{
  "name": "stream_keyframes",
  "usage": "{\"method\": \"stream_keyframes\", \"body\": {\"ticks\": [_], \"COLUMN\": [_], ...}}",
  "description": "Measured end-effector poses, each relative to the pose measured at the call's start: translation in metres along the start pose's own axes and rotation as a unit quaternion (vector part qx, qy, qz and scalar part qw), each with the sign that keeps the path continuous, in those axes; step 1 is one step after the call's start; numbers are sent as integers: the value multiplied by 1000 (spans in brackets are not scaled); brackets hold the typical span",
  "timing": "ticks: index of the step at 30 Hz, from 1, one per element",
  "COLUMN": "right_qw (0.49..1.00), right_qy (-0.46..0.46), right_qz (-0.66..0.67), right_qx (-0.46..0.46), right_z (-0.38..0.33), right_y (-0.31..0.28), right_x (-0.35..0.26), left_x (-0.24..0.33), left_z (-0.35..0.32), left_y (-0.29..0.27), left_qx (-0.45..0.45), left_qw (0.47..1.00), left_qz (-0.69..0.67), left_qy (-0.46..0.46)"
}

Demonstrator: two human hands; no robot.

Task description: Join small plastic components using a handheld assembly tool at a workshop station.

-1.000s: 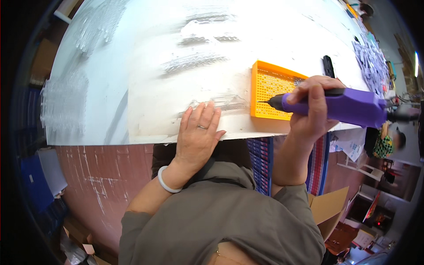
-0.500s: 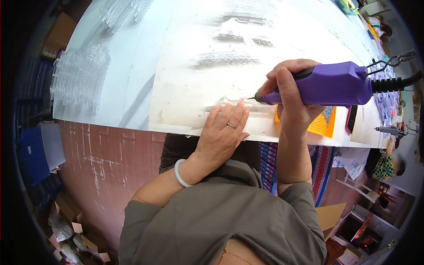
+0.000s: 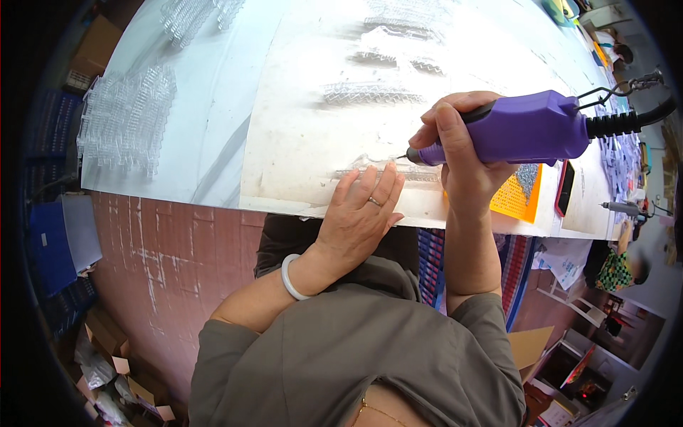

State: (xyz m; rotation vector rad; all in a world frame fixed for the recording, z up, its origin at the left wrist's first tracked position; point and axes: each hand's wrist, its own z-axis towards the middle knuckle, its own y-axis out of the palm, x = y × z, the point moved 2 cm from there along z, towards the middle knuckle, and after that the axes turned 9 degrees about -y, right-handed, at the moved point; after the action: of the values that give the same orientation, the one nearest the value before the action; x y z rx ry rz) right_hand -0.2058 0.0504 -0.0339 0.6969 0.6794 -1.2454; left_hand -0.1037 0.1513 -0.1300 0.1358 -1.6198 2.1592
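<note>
My right hand (image 3: 459,153) grips a purple electric screwdriver (image 3: 519,128), its bit pointing left at a row of clear plastic parts (image 3: 384,171) on a white sheet (image 3: 299,142). My left hand (image 3: 359,217) lies flat with fingers together, pressing on that clear row at the near table edge. A black cable (image 3: 633,117) leaves the tool's rear at the right. The bit tip sits just above my left fingertips.
An orange perforated tray (image 3: 516,199) lies right of my hands, with a dark phone (image 3: 564,188) beside it. Stacks of clear plastic parts (image 3: 124,117) stand at the table's left. Several more clear rows (image 3: 370,92) lie farther back. Cardboard boxes (image 3: 107,341) sit on the floor.
The screwdriver has swung from the orange tray leftward to the clear row by my left hand. The view shifted, so the tray now lies behind my right hand.
</note>
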Motion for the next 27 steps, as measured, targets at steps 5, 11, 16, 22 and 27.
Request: {"method": "stream_keyframes", "body": {"ticks": [5, 11, 16, 22, 27], "right_qw": [1000, 998, 995, 994, 988], "right_qy": [-12, 25, 32, -75, -87], "right_qz": [-21, 31, 2, 61, -46], "right_qx": [-12, -38, -89, 46, 121], "right_z": [1, -1, 4, 13, 1], "right_y": [5, 2, 8, -26, -78], "right_x": [4, 6, 5, -25, -36], "left_x": [-1, -1, -1, 2, 2], "left_z": [0, 0, -1, 3, 3], "left_y": [0, 2, 2, -4, -4], "left_qx": [6, 10, 11, -12, -25], "left_qw": [1000, 1000, 1000, 1000, 1000], "left_qz": [-4, -13, -20, -14, -15], "left_qy": [3, 4, 12, 14, 5]}}
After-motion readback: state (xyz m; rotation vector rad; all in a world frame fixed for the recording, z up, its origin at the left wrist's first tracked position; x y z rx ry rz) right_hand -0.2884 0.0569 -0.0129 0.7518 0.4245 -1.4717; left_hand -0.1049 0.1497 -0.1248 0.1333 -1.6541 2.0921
